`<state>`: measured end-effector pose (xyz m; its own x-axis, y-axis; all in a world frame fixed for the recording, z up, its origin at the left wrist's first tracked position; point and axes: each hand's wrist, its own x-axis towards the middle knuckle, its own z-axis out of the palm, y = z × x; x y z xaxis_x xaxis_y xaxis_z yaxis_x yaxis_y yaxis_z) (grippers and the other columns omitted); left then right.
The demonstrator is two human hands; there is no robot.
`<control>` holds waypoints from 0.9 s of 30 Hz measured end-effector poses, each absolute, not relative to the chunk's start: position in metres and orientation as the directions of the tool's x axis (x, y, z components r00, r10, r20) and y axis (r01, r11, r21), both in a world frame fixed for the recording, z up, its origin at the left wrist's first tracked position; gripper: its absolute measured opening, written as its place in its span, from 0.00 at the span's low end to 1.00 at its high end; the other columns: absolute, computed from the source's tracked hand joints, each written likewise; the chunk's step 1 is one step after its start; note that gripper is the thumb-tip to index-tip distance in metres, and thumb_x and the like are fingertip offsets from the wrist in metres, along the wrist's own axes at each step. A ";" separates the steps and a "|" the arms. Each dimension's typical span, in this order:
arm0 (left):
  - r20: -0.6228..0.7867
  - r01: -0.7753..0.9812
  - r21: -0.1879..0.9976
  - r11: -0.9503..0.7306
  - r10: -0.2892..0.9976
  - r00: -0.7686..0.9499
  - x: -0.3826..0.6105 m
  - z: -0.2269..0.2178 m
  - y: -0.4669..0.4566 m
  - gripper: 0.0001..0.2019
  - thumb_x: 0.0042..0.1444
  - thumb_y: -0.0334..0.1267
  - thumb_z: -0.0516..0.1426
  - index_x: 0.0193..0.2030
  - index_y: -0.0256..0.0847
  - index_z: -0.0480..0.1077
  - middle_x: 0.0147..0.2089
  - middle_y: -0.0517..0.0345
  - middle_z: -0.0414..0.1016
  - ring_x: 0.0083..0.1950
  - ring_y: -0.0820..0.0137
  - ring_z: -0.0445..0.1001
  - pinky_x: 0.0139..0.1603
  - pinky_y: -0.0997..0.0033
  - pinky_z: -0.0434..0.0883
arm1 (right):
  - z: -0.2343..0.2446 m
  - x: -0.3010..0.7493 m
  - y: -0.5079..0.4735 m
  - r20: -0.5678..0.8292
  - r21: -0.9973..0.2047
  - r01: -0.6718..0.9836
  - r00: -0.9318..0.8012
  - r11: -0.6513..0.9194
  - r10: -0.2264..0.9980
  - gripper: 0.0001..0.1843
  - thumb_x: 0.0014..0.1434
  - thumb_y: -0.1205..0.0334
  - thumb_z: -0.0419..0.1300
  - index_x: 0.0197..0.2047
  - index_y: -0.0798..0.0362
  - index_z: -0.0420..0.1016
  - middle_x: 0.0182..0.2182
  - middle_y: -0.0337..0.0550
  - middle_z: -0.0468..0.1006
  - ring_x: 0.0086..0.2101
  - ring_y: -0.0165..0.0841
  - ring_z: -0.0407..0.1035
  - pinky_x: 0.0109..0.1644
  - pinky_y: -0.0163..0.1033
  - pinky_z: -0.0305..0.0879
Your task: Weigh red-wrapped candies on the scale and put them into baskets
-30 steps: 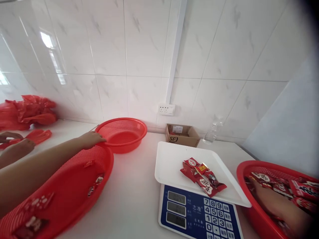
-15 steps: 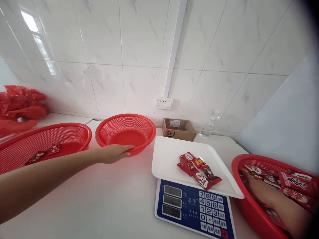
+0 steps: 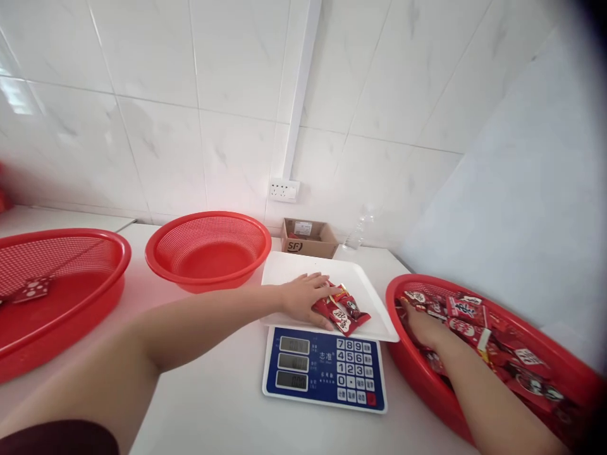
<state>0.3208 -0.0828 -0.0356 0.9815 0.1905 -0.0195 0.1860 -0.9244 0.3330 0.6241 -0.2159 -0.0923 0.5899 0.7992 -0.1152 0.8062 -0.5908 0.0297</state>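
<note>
My left hand (image 3: 306, 298) lies over the near-left side of a small heap of red snack packets (image 3: 345, 314), fingers spread and touching them. That heap rests on the white tray (image 3: 279, 270) of a blue digital scale (image 3: 325, 366). Off to the right, my right hand (image 3: 422, 323) reaches into a red plastic basket (image 3: 427, 395) filled with more red packets (image 3: 469, 328). The fingers of that hand are sunk among the packets and hidden, so what they hold does not show.
A round red basket (image 3: 208, 279) stands left of the scale, and another red basket (image 3: 107, 303) with a few packets sits at far left. Against the wall are a cardboard box (image 3: 308, 246) and a clear plastic bottle (image 3: 359, 230). A socket (image 3: 284, 190) is above.
My left hand has left the rim of the round basket and moved right onto the packets on the tray. The right hand stays in the right basket. The view has swung right.
</note>
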 end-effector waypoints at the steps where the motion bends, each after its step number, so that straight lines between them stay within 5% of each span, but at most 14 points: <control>1: -0.025 0.176 0.314 -0.933 0.177 0.984 0.331 -0.036 -0.081 0.42 0.48 0.62 0.54 0.66 0.46 0.47 0.69 0.45 0.46 0.68 0.50 0.44 0.63 0.50 0.49 | -0.090 0.622 -0.216 -0.139 0.016 0.802 0.593 -0.597 0.793 0.34 0.56 0.61 0.45 0.66 0.57 0.50 0.50 0.57 0.73 0.46 0.44 0.71 0.51 0.48 0.63; 5: 0.006 0.218 0.245 -0.945 0.226 0.974 0.349 -0.033 -0.072 0.26 0.53 0.52 0.55 0.57 0.44 0.63 0.57 0.48 0.64 0.56 0.57 0.65 0.54 0.60 0.62 | -0.080 0.613 -0.217 -0.205 -0.001 0.786 0.605 -0.618 0.769 0.34 0.58 0.62 0.43 0.67 0.58 0.46 0.53 0.60 0.70 0.49 0.45 0.69 0.52 0.48 0.61; 10: 0.077 0.328 0.307 -0.893 0.367 0.927 0.327 -0.018 -0.064 0.11 0.57 0.41 0.51 0.46 0.44 0.66 0.48 0.53 0.71 0.47 0.65 0.70 0.46 0.70 0.66 | -0.080 0.613 -0.215 -0.242 0.035 0.774 0.621 -0.633 0.746 0.35 0.58 0.62 0.43 0.68 0.57 0.42 0.56 0.60 0.66 0.51 0.45 0.67 0.53 0.48 0.60; 13: 0.122 0.467 0.338 -0.817 0.530 0.839 0.300 0.002 -0.059 0.11 0.58 0.44 0.50 0.45 0.45 0.64 0.46 0.57 0.74 0.46 0.66 0.71 0.43 0.71 0.66 | -0.088 0.622 -0.215 -0.214 0.027 0.779 0.617 -0.627 0.758 0.36 0.57 0.62 0.44 0.68 0.56 0.42 0.55 0.61 0.67 0.50 0.47 0.68 0.52 0.51 0.61; 19: 0.142 0.826 0.094 -0.556 0.828 0.542 0.230 0.035 -0.033 0.21 0.58 0.55 0.43 0.44 0.43 0.65 0.32 0.54 0.75 0.33 0.60 0.73 0.31 0.67 0.65 | -0.099 0.631 -0.214 -0.179 -0.020 0.766 0.630 -0.643 0.756 0.35 0.57 0.59 0.44 0.67 0.55 0.45 0.57 0.63 0.64 0.51 0.51 0.66 0.50 0.56 0.61; 23: 0.126 0.841 0.016 -0.541 0.835 0.535 0.208 0.030 -0.021 0.27 0.57 0.57 0.42 0.50 0.41 0.66 0.44 0.46 0.74 0.44 0.54 0.72 0.40 0.60 0.67 | -0.098 0.629 -0.213 -0.180 -0.051 0.738 0.656 -0.673 0.733 0.33 0.59 0.56 0.42 0.67 0.52 0.45 0.58 0.62 0.62 0.52 0.51 0.65 0.51 0.57 0.61; 27: 0.176 0.684 0.041 -0.728 0.679 0.713 0.236 0.008 -0.031 0.28 0.59 0.56 0.42 0.61 0.43 0.57 0.64 0.49 0.58 0.65 0.56 0.53 0.60 0.54 0.55 | -0.097 0.629 -0.213 -0.168 -0.059 0.746 0.648 -0.663 0.743 0.33 0.59 0.54 0.42 0.67 0.52 0.47 0.58 0.60 0.63 0.52 0.50 0.65 0.52 0.56 0.61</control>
<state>0.2356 -0.0311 0.0082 0.7127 0.6791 0.1756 0.6840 -0.7284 0.0410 0.6290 -0.2133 -0.0967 0.6475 0.7434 -0.1677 0.7461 -0.6632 -0.0592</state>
